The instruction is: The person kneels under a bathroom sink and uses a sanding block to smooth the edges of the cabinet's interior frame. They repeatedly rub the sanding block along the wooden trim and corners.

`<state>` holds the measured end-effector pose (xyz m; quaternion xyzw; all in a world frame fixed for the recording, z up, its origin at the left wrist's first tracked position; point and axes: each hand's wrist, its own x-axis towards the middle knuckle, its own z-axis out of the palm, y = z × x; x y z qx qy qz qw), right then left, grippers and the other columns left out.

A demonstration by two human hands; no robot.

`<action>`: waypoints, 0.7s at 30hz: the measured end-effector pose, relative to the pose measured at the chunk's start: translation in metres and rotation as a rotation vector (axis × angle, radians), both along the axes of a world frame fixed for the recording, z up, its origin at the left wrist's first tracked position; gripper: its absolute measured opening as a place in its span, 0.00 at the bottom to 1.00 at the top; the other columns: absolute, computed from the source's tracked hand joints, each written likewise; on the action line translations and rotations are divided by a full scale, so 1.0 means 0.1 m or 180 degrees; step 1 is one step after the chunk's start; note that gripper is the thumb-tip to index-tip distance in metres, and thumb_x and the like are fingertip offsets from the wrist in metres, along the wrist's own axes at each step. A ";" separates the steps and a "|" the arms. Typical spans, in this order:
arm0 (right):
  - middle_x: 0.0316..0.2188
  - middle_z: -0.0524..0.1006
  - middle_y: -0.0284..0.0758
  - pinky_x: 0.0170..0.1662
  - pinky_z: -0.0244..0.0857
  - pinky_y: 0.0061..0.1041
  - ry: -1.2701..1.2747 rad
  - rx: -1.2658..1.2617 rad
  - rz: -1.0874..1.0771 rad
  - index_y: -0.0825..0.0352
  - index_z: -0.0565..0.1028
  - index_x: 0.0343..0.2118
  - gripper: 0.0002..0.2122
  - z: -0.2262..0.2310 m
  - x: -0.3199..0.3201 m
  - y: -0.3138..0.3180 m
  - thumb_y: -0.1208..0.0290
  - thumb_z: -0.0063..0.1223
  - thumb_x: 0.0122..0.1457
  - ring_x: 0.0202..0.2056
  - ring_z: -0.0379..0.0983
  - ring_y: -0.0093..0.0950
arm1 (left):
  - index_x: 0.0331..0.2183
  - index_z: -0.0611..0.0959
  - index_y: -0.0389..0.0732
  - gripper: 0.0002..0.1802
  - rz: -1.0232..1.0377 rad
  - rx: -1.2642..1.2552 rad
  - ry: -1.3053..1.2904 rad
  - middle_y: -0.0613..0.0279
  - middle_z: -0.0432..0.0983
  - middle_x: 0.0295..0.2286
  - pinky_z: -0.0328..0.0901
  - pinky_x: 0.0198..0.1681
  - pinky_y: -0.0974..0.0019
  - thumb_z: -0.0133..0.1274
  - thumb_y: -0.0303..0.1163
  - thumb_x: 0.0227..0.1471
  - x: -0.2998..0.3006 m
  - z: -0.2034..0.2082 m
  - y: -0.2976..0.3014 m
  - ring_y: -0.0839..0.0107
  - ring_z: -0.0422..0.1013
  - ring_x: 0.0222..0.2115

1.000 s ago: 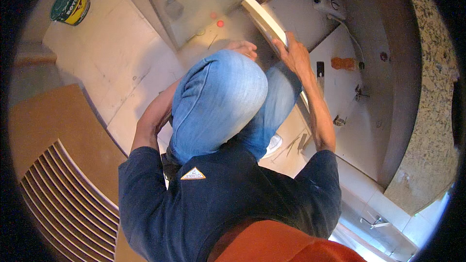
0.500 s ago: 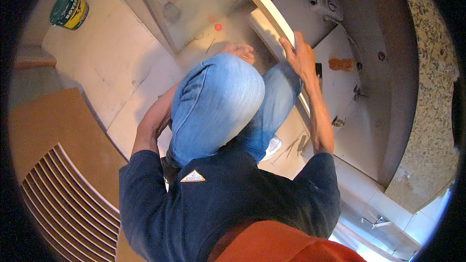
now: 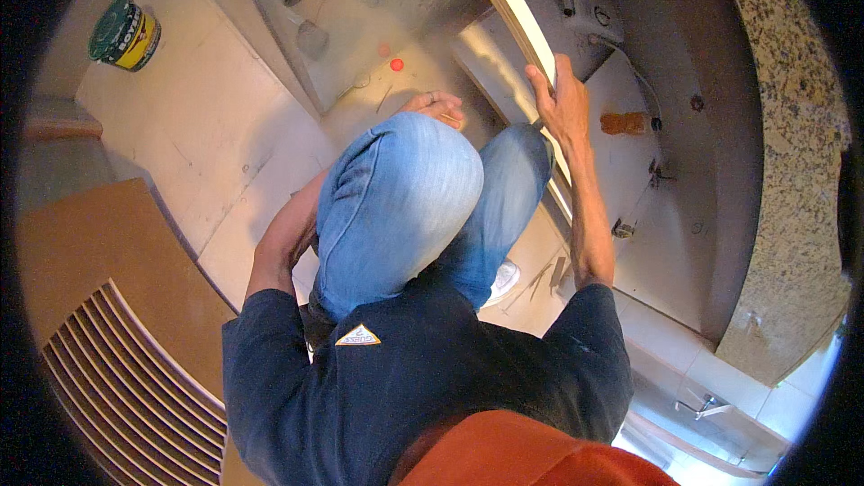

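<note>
The pale board is grasped at its edge by the right hand, beside the open cabinet, presumably so that it is kept steady. Behind the raised knee, the left hand is partly hidden; whether something is held cannot be told.

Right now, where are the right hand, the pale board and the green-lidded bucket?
Right hand (image 3: 565, 106), head view: back of the hand.
Pale board (image 3: 518, 20), head view: its long edge.
Green-lidded bucket (image 3: 134, 40), head view: yellow side.

Pale floor beneath a green-and-yellow tub and dark strips.
</note>
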<state>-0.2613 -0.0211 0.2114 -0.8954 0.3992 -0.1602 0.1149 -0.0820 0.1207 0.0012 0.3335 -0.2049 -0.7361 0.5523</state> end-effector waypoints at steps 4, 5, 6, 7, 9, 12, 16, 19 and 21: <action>0.28 0.79 0.54 0.31 0.69 0.47 -0.0285 0.0125 -0.0034 0.68 0.71 0.43 0.23 0.08 -0.04 0.05 0.48 0.54 0.63 0.30 0.78 0.54 | 0.52 0.75 0.43 0.17 0.0432 0.0256 0.0137 0.60 0.77 0.47 0.67 0.55 0.58 0.52 0.40 0.65 -0.07 -0.04 0.00 0.64 0.74 0.49; 0.28 0.79 0.54 0.32 0.69 0.46 -0.0099 0.0105 -0.0165 0.68 0.71 0.44 0.23 0.11 -0.04 0.05 0.48 0.54 0.63 0.30 0.78 0.53 | 0.51 0.75 0.43 0.17 0.0271 0.0139 0.0010 0.61 0.77 0.47 0.68 0.55 0.59 0.53 0.40 0.65 -0.06 -0.05 -0.01 0.64 0.75 0.48; 0.29 0.79 0.54 0.32 0.70 0.46 0.0056 0.0007 -0.0284 0.68 0.71 0.44 0.23 0.15 -0.03 0.02 0.48 0.54 0.63 0.31 0.78 0.53 | 0.51 0.76 0.43 0.17 0.0147 -0.0001 -0.0126 0.62 0.78 0.47 0.68 0.54 0.59 0.53 0.41 0.65 -0.05 -0.05 -0.02 0.65 0.75 0.47; 0.28 0.79 0.55 0.32 0.70 0.47 -0.0372 -0.0131 -0.0090 0.69 0.71 0.44 0.24 0.13 -0.03 0.07 0.48 0.53 0.64 0.31 0.78 0.54 | 0.51 0.76 0.43 0.17 0.0189 -0.0065 -0.0307 0.62 0.78 0.46 0.68 0.54 0.60 0.53 0.41 0.65 -0.06 -0.05 -0.02 0.66 0.75 0.47; 0.28 0.79 0.55 0.32 0.69 0.48 -0.0265 -0.0108 -0.0049 0.69 0.71 0.43 0.24 0.12 -0.03 0.09 0.48 0.53 0.64 0.30 0.78 0.54 | 0.52 0.75 0.41 0.19 0.0264 -0.0231 -0.0308 0.57 0.78 0.43 0.71 0.50 0.59 0.52 0.40 0.65 -0.02 -0.02 -0.06 0.64 0.76 0.45; 0.29 0.80 0.54 0.32 0.71 0.49 0.0418 -0.0307 -0.0257 0.68 0.73 0.43 0.25 0.03 -0.18 0.19 0.45 0.52 0.63 0.29 0.79 0.52 | 0.53 0.75 0.40 0.20 0.0075 -0.0617 -0.0641 0.54 0.79 0.42 0.72 0.49 0.58 0.52 0.40 0.65 0.11 0.08 -0.18 0.63 0.77 0.44; 0.32 0.81 0.51 0.35 0.71 0.45 0.0085 -0.0364 -0.0721 0.66 0.73 0.47 0.26 -0.26 -0.73 0.56 0.44 0.54 0.62 0.31 0.79 0.49 | 0.54 0.75 0.40 0.21 -0.0050 -0.0912 -0.1189 0.54 0.79 0.45 0.72 0.49 0.61 0.53 0.40 0.65 0.36 0.30 -0.42 0.61 0.77 0.46; 0.37 0.81 0.50 0.41 0.71 0.45 -0.0110 -0.0252 -0.1335 0.65 0.73 0.48 0.26 -0.50 -1.18 0.74 0.44 0.54 0.62 0.36 0.80 0.49 | 0.53 0.76 0.40 0.20 0.0445 -0.0723 -0.1621 0.53 0.79 0.45 0.72 0.47 0.62 0.54 0.40 0.63 0.54 0.60 -0.59 0.63 0.78 0.45; 0.38 0.82 0.46 0.44 0.71 0.43 -0.0114 -0.0199 -0.1659 0.64 0.74 0.48 0.27 -0.63 -1.50 0.77 0.43 0.55 0.61 0.40 0.79 0.49 | 0.53 0.76 0.37 0.21 0.0780 -0.1202 -0.2684 0.52 0.78 0.46 0.70 0.49 0.61 0.56 0.37 0.62 0.65 0.86 -0.75 0.61 0.75 0.47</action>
